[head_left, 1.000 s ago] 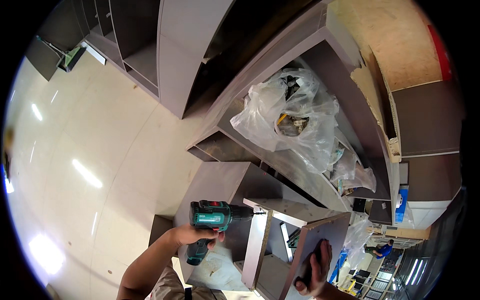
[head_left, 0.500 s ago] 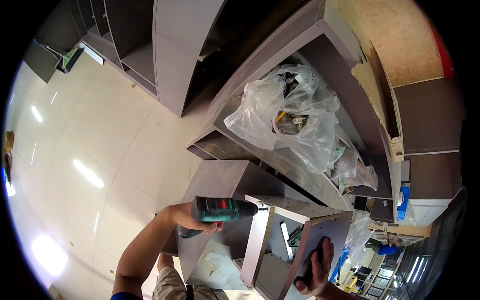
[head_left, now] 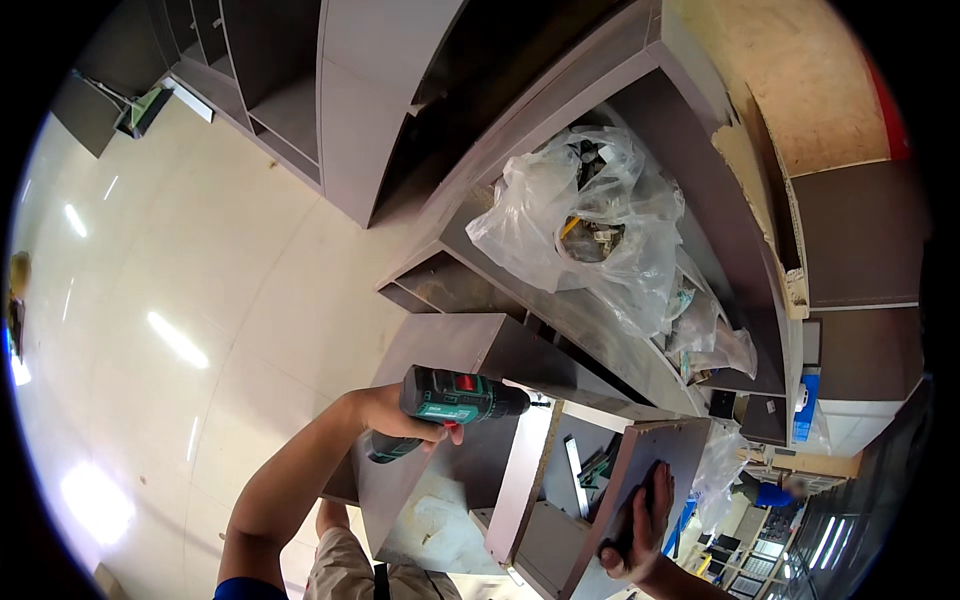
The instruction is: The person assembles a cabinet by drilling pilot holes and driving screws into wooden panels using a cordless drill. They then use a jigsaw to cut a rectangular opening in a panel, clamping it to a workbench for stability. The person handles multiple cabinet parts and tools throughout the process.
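Note:
My left hand (head_left: 395, 412) is wrapped round the grip of a green and black cordless drill (head_left: 452, 394). The drill lies level and its bit points right, meeting the far end of a pale board edge on a small drawer box (head_left: 532, 465). Against the outer face of the box's dark right-hand panel (head_left: 640, 470) my right hand (head_left: 645, 525) lies flat, fingers stretched out. Inside the box are a white metal strip (head_left: 576, 476) and some dark green pieces (head_left: 598, 466). The box rests on a grey cabinet (head_left: 440, 350).
Behind stands a larger grey cabinet frame holding clear plastic bags (head_left: 585, 220) of small hardware. Torn cardboard (head_left: 760, 190) lines its right side. Tall cabinets (head_left: 360, 110) stand at the back left, with a broom (head_left: 145, 112) nearby. A distant person (head_left: 775, 494) is at the far right.
The drill and my left hand have shifted slightly right and up in view. The drawer box also appears a little further right, with my right hand still against its panel.

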Available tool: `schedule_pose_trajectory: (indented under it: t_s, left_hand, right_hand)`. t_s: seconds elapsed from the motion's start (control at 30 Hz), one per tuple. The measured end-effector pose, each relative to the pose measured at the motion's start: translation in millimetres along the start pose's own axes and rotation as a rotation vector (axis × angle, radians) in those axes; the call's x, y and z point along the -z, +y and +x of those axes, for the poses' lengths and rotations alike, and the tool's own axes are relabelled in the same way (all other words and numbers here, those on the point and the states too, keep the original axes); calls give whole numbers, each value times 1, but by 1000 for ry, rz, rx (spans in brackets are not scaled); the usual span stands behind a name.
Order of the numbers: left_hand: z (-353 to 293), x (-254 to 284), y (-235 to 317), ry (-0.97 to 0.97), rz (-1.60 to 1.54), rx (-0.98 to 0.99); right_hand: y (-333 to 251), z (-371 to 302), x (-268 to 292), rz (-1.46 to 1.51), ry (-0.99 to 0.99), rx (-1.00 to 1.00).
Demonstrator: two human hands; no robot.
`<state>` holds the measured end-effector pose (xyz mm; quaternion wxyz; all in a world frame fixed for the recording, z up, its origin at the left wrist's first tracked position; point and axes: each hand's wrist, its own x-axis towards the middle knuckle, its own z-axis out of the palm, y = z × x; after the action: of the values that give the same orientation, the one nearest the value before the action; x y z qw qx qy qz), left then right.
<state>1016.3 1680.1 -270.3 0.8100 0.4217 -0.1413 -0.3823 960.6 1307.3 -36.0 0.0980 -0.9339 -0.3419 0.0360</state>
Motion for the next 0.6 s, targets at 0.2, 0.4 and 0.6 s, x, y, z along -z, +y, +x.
schedule_pose_trajectory:
  t_s: [0.2, 0.4, 0.6]
  left_hand:
    - [-7, -2, 8, 30, 24, -6]
    - [-5, 2, 0, -21, 51, -8]
    - [-8, -7, -1, 42, 56, 8]
  right_hand:
    - [-4, 1, -1, -8, 5, -6]
    - [-5, 1, 0, -13, 14, -5]
    - [-2, 0, -1, -24, 25, -3]
